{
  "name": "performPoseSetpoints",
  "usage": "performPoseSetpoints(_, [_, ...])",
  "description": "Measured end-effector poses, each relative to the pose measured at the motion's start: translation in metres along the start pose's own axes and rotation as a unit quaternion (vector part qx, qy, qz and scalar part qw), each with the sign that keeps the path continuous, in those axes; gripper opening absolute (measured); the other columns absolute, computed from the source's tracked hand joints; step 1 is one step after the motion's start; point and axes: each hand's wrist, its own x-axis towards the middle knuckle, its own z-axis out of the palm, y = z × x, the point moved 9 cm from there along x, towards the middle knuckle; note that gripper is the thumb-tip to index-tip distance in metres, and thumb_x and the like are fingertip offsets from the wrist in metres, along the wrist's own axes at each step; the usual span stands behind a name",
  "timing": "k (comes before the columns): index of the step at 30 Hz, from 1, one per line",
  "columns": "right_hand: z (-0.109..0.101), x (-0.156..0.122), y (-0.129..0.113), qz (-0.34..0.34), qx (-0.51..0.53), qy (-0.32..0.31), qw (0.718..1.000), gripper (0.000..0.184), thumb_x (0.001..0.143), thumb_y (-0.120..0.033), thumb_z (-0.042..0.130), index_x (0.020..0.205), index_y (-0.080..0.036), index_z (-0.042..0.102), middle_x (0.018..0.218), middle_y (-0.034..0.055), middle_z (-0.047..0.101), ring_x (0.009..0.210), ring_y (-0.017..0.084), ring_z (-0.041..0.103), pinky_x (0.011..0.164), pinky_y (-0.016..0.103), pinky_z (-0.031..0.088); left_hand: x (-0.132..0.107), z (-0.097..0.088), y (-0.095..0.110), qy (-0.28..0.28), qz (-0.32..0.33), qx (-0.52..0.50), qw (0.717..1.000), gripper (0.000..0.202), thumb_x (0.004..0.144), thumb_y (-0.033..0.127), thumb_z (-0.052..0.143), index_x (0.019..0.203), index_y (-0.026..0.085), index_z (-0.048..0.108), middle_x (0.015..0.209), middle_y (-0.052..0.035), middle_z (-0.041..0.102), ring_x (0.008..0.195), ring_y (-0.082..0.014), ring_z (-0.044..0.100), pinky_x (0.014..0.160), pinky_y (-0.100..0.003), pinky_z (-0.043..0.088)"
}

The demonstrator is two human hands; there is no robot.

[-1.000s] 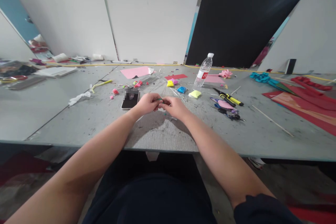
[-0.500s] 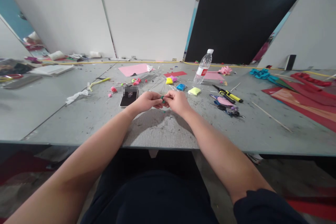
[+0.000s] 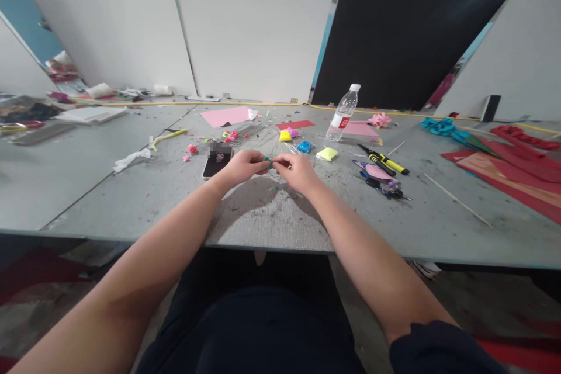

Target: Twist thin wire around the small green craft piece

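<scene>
My left hand (image 3: pixel 242 166) and my right hand (image 3: pixel 294 169) meet over the middle of the grey table (image 3: pixel 131 198). Both are closed in a pinch on one small green piece (image 3: pixel 267 161) held between their fingertips. It is too small to name more closely. A black phone (image 3: pixel 217 163) lies flat just left of my left hand. Small blue (image 3: pixel 303 146) and yellow (image 3: pixel 284 136) packets lie just beyond my hands.
A water bottle (image 3: pixel 344 113) stands at the back right of my hands. Yellow-black tools (image 3: pixel 383 160) and scissors (image 3: pixel 381 182) lie to the right. Red sheets (image 3: pixel 512 172) fill the far right, pink paper (image 3: pixel 228 117) the back. White and black boards (image 3: pixel 254 29) wall the table.
My hands have stayed together on the green piece, with only small finger movement. The view has shifted slightly.
</scene>
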Motion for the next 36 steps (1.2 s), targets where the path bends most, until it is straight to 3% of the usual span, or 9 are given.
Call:
performPoseSetpoints(3, [-0.005, -0.001, -0.008, -0.030, -0.044, 0.020, 0.998, 0.009, 0.086, -0.018, 0.068, 0.088, -0.018, 0.076, 0.085, 0.0069, 0.079, 0.079, 0.021, 0.072, 0.078, 0.033, 0.055, -0.002, 0.001, 0.003, -0.001, -0.003, 0.009, 1.000, 0.022, 0.086, 0.023, 0.070, 0.068, 0.015, 0.061, 0.068, -0.0030, 0.069, 0.063, -0.0111, 0.061, 0.066, -0.026, 0.049])
performPoseSetpoints(9, [-0.005, 0.000, -0.005, -0.024, -0.062, 0.035, 0.997, 0.006, 0.082, -0.020, 0.074, 0.076, -0.018, 0.072, 0.076, 0.0052, 0.076, 0.071, 0.019, 0.067, 0.070, 0.031, 0.049, -0.008, 0.006, 0.010, -0.033, -0.008, 0.025, 0.999, 0.018, 0.085, 0.029, 0.070, 0.074, 0.016, 0.064, 0.064, 0.0000, 0.063, 0.061, -0.0117, 0.058, 0.061, -0.026, 0.043])
performPoseSetpoints(15, [0.007, -0.002, -0.004, -0.003, -0.066, -0.030, 0.997, 0.014, 0.086, -0.024, 0.064, 0.073, -0.020, 0.062, 0.067, 0.0005, 0.067, 0.065, 0.016, 0.059, 0.063, 0.028, 0.042, -0.009, 0.005, 0.014, -0.034, 0.011, 0.148, 0.988, 0.024, 0.082, 0.031, 0.065, 0.063, 0.017, 0.062, 0.056, 0.0021, 0.055, 0.054, -0.0111, 0.046, 0.056, -0.027, 0.032])
performPoseSetpoints(19, [-0.016, 0.001, 0.002, 0.032, -0.064, 0.065, 0.995, 0.015, 0.082, -0.019, 0.059, 0.068, -0.022, 0.055, 0.063, -0.0007, 0.063, 0.063, 0.017, 0.058, 0.063, 0.029, 0.042, -0.009, 0.000, 0.015, -0.010, 0.017, 0.139, 0.990, 0.020, 0.081, 0.030, 0.062, 0.065, 0.018, 0.060, 0.056, 0.0034, 0.052, 0.055, -0.0114, 0.044, 0.056, -0.027, 0.032])
performPoseSetpoints(23, [-0.033, 0.000, 0.024, 0.096, 0.049, 0.140, 0.984, 0.012, 0.077, -0.020, 0.064, 0.068, -0.022, 0.056, 0.067, 0.0014, 0.068, 0.062, 0.018, 0.062, 0.059, 0.029, 0.046, -0.009, -0.001, 0.015, -0.025, 0.023, 0.192, 0.981, 0.021, 0.083, 0.035, 0.061, 0.070, 0.018, 0.062, 0.059, 0.0028, 0.052, 0.058, -0.0131, 0.046, 0.057, -0.028, 0.032])
performPoseSetpoints(27, [-0.022, 0.003, 0.031, 0.091, 0.127, 0.107, 0.982, 0.013, 0.071, -0.019, 0.072, 0.065, -0.021, 0.060, 0.070, 0.0023, 0.071, 0.061, 0.015, 0.063, 0.060, 0.029, 0.051, -0.012, 0.004, 0.015, -0.060, 0.050, 0.353, 0.932, 0.031, 0.084, 0.038, 0.062, 0.061, 0.019, 0.055, 0.055, 0.0028, 0.046, 0.056, -0.0134, 0.039, 0.058, -0.031, 0.027])
performPoseSetpoints(30, [-0.012, 0.006, 0.028, 0.080, 0.153, 0.074, 0.982, 0.011, 0.067, -0.017, 0.075, 0.070, -0.020, 0.065, 0.066, -0.0002, 0.069, 0.060, 0.014, 0.063, 0.062, 0.029, 0.053, -0.013, 0.008, 0.008, -0.089, 0.046, 0.405, 0.909, 0.040, 0.090, 0.048, 0.058, 0.061, 0.019, 0.057, 0.055, 0.0012, 0.049, 0.055, -0.0143, 0.038, 0.059, -0.032, 0.027])
performPoseSetpoints(34, [-0.011, 0.005, 0.023, 0.082, 0.130, 0.063, 0.986, 0.007, 0.076, -0.021, 0.073, 0.074, -0.020, 0.067, 0.061, -0.0022, 0.065, 0.055, 0.013, 0.061, 0.060, 0.028, 0.053, -0.010, 0.009, 0.002, -0.100, 0.067, 0.419, 0.900, 0.033, 0.090, 0.043, 0.057, 0.072, 0.018, 0.068, 0.067, -0.0038, 0.063, 0.062, -0.0170, 0.049, 0.063, -0.031, 0.033])
performPoseSetpoints(36, [-0.012, 0.003, 0.022, 0.094, 0.115, 0.062, 0.987, 0.017, 0.082, -0.026, 0.072, 0.070, -0.020, 0.063, 0.059, -0.0015, 0.063, 0.053, 0.013, 0.059, 0.055, 0.026, 0.051, -0.008, 0.008, 0.003, -0.091, 0.079, 0.400, 0.909, 0.020, 0.083, 0.035, 0.063, 0.077, 0.018, 0.071, 0.076, -0.0054, 0.069, 0.070, -0.0183, 0.055, 0.067, -0.030, 0.036])
